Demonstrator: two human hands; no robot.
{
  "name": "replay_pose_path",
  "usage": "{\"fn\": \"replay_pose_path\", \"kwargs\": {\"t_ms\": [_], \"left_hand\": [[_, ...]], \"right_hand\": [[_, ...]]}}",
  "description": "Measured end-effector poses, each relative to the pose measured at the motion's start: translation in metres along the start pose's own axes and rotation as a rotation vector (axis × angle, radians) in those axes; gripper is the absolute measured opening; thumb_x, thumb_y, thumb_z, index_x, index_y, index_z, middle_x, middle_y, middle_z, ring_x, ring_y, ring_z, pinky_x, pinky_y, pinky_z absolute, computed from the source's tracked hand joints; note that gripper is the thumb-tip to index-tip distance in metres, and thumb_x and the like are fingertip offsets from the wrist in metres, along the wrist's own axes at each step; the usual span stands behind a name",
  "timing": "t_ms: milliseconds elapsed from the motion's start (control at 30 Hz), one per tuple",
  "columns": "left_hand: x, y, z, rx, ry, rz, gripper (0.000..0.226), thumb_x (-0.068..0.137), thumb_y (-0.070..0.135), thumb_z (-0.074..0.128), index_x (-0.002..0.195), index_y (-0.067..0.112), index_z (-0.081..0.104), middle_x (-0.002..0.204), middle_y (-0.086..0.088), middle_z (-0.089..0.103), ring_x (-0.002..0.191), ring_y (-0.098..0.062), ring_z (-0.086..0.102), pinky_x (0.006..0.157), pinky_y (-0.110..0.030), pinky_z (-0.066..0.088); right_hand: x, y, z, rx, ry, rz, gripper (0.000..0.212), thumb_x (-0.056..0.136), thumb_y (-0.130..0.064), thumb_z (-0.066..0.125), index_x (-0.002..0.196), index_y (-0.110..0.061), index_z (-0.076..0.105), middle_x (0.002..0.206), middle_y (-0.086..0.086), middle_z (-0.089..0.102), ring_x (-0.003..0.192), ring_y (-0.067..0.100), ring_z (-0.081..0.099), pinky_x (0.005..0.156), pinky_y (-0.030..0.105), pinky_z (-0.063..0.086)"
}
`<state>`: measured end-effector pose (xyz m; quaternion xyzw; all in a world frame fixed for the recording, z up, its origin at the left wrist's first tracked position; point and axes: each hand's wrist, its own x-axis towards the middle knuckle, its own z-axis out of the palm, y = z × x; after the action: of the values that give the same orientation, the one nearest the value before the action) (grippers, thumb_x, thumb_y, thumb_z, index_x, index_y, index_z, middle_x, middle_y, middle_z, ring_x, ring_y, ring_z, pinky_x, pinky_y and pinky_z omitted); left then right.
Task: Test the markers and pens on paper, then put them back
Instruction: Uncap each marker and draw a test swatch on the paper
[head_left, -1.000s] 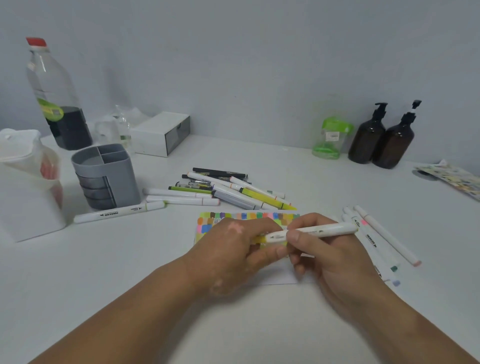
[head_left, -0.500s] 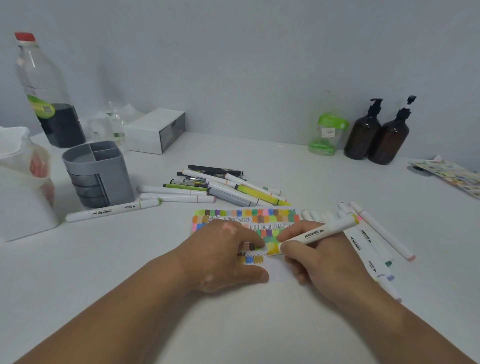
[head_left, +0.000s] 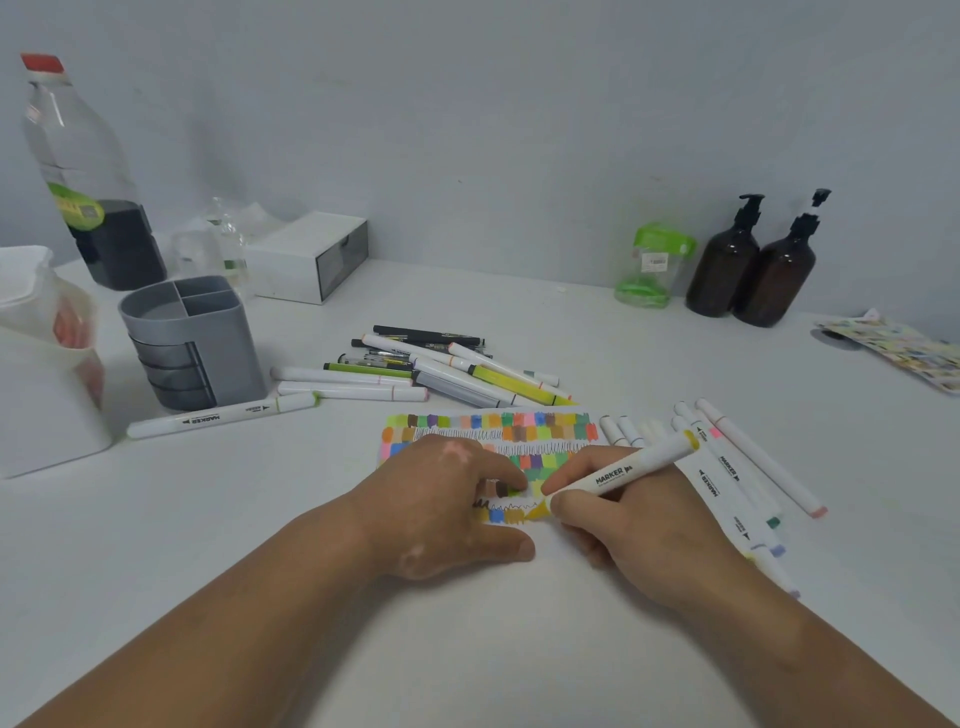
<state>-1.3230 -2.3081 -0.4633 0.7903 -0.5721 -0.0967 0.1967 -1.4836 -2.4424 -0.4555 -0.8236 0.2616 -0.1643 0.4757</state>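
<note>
Marker (head_left: 623, 470) grasped by right fingers (head_left: 571, 470), tip on paper (head_left: 519, 434); left fingers (head_left: 496, 470) flat, released; holder (head_left: 208, 353) apart.

Soft even indoor light, faint shadows, slight overall softness, wide-angle bending at edges

Paper (head_left: 519, 432) under the left hand (head_left: 447, 512), marker (head_left: 623, 470) in the right hand (head_left: 644, 530); loose markers (head_left: 761, 457) just right of it, pen pile (head_left: 457, 382) behind, holder (head_left: 208, 358) far left.
</note>
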Motion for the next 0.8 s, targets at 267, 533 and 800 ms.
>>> {"fn": "replay_pose_path", "kwargs": {"t_ms": [267, 533, 800], "left_hand": [[-0.0004, 0.0014, -0.0011, 0.003, -0.006, -0.011, 0.065, 0.075, 0.071, 0.07, 0.132, 0.041, 0.061, 0.119, 0.017, 0.064, 0.099, -0.004, 0.056, 0.084, -0.021, 0.048], [-0.0009, 0.0023, -0.002, 0.008, -0.013, -0.012, 0.065, 0.076, 0.07, 0.07, 0.133, 0.04, 0.061, 0.121, 0.016, 0.064, 0.102, -0.005, 0.057, 0.088, -0.024, 0.05], [-0.0012, 0.0022, -0.0023, 0.02, -0.018, -0.009, 0.066, 0.075, 0.072, 0.069, 0.132, 0.041, 0.061, 0.12, 0.017, 0.064, 0.1, -0.005, 0.056, 0.085, -0.023, 0.049]], "right_hand": [[0.0009, 0.0005, -0.0005, -0.002, 0.005, -0.002, 0.016, 0.083, -0.013, 0.069, 0.077, -0.028, 0.073, 0.051, 0.002, 0.062, 0.047, 0.015, 0.056, 0.048, 0.026, 0.046], [0.0011, 0.0018, -0.0018, -0.018, 0.019, -0.021, 0.015, 0.083, -0.014, 0.069, 0.076, -0.027, 0.072, 0.051, 0.001, 0.062, 0.045, 0.013, 0.058, 0.045, 0.021, 0.045], [0.0018, 0.0028, -0.0011, 0.002, 0.017, -0.012, 0.007, 0.079, -0.019, 0.068, 0.075, -0.023, 0.071, 0.05, 0.0, 0.06, 0.044, 0.015, 0.057, 0.045, 0.024, 0.047]]}}
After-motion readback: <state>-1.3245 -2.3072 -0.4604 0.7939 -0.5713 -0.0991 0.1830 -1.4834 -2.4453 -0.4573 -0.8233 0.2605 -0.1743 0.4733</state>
